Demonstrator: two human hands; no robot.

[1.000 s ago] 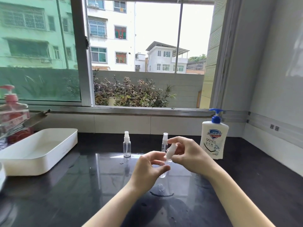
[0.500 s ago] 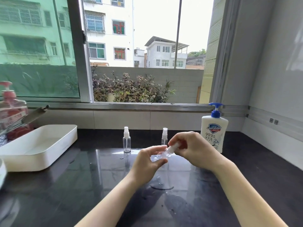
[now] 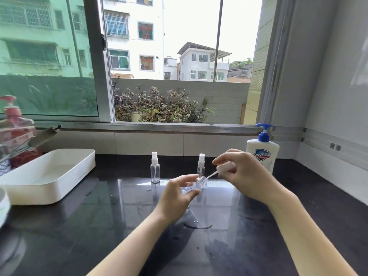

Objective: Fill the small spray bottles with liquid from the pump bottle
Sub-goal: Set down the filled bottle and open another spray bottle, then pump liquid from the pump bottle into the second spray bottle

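My left hand (image 3: 177,194) grips a small clear spray bottle (image 3: 196,185) tilted above the black counter. My right hand (image 3: 242,173) holds that bottle's white spray head (image 3: 225,168), pulled off the neck, with its thin dip tube still reaching into the bottle's mouth. Two more small clear spray bottles stand upright behind: one (image 3: 155,170) to the left, one (image 3: 201,165) partly hidden by my hands. The white pump bottle (image 3: 262,152) with a blue pump stands at the back right, just behind my right hand.
A white rectangular tray (image 3: 49,176) sits at the left on the black counter (image 3: 99,226). A pink pump bottle (image 3: 14,128) stands at the far left by the window sill. A white wall closes the right side.
The spray head has come off the held bottle and my right hand has drawn it up and to the right. The bottle in my left hand has tilted over.
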